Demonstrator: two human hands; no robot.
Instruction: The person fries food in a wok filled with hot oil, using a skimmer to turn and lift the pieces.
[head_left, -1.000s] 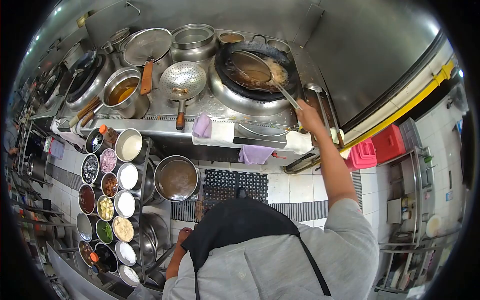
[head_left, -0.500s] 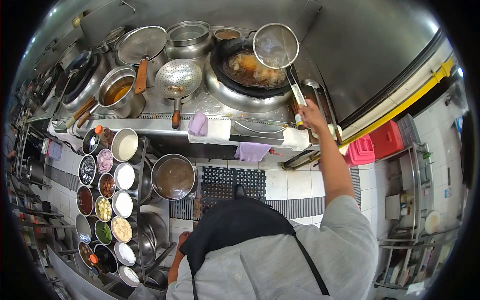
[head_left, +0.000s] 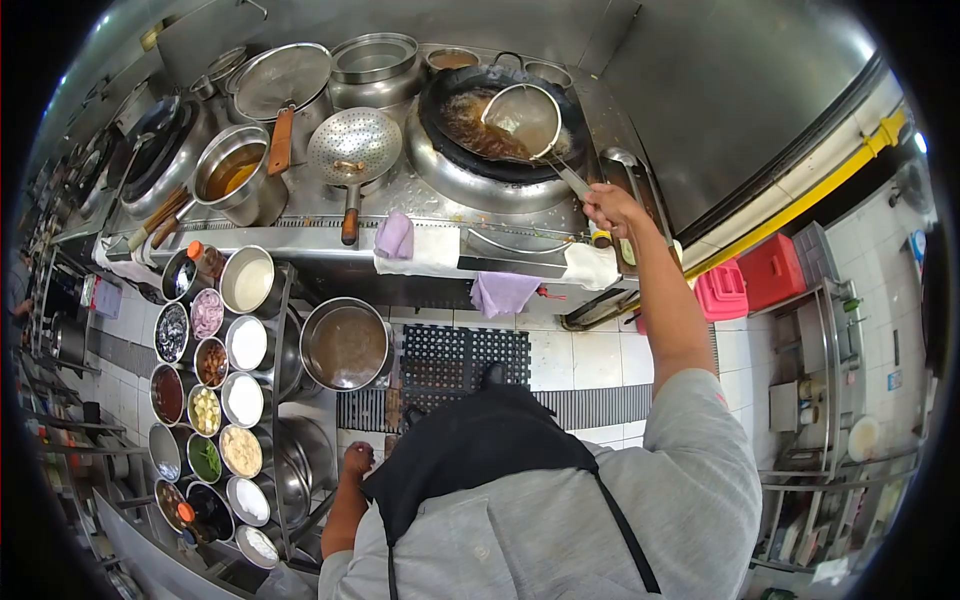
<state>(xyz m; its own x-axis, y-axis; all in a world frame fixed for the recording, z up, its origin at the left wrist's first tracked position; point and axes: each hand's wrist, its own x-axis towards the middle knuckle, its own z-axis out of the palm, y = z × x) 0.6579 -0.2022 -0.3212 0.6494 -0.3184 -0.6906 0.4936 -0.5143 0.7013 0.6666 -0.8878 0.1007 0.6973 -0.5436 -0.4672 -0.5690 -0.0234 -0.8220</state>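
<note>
My right hand (head_left: 613, 209) is closed around the handle of a round mesh strainer (head_left: 524, 118). The strainer's basket is down inside the black wok (head_left: 432, 112), tilted in the bubbling brown oil (head_left: 465, 122). Whatever lies under or in the mesh is hard to make out. Low at my side, beside the black apron (head_left: 480, 440), hangs my left hand (head_left: 358, 458), fingers curled and nothing visible in them. A perforated ladle (head_left: 354, 145) rests on the stove left of the wok. Another ladle (head_left: 622, 158) lies to the wok's right.
A pot of yellowish oil (head_left: 240, 205) and a large strainer with a wooden handle (head_left: 282, 140) stand left on the stove. Several ingredient containers (head_left: 242, 400) fill the rack at left, near a pot of brown liquid (head_left: 347, 345). Purple cloths (head_left: 394, 237) lie along the stove edge.
The strainer has gone from above the wok's right side down into the oil. My right hand has shifted slightly left. My left hand has swung outward from the apron.
</note>
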